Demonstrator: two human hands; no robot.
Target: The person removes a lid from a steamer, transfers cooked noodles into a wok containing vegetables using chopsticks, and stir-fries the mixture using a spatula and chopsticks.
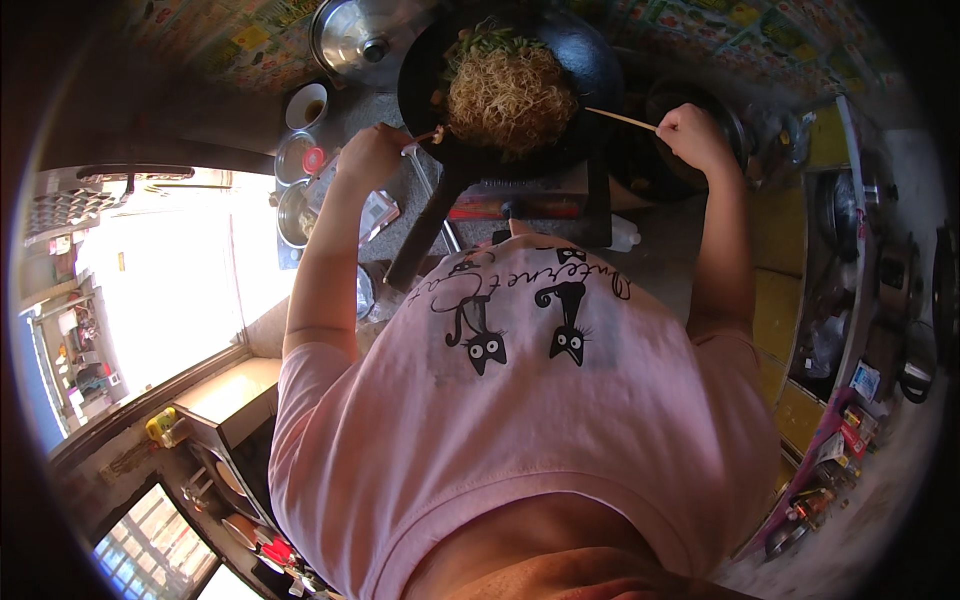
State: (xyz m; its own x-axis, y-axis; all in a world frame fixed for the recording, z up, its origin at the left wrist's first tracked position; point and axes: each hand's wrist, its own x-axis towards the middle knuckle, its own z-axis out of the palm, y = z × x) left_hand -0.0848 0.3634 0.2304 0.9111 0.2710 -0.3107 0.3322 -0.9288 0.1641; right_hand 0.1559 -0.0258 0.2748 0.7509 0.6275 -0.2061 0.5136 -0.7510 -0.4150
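Note:
A black wok (420, 82) with a long handle (431, 225) sits on a gas stove (517, 202). In it lies a big mound of thin noodles (510, 97), with cut green vegetables (487, 41) along the far side. My left hand (373, 156) is left of the wok, gripping a chopstick (424, 138) whose tip has a small bit of food on it. My right hand (691, 135), on the other side, holds another chopstick (621, 118) by its end. That one points left, its tip by the right edge of the noodles.
A metal lid (349, 37) leans behind the wok. Left of it stand a white bowl (296, 105) of dark liquid and metal bowls (282, 217). A dark pan (652, 169) sits under my right hand. A plastic bottle (624, 234) lies near the stove's front.

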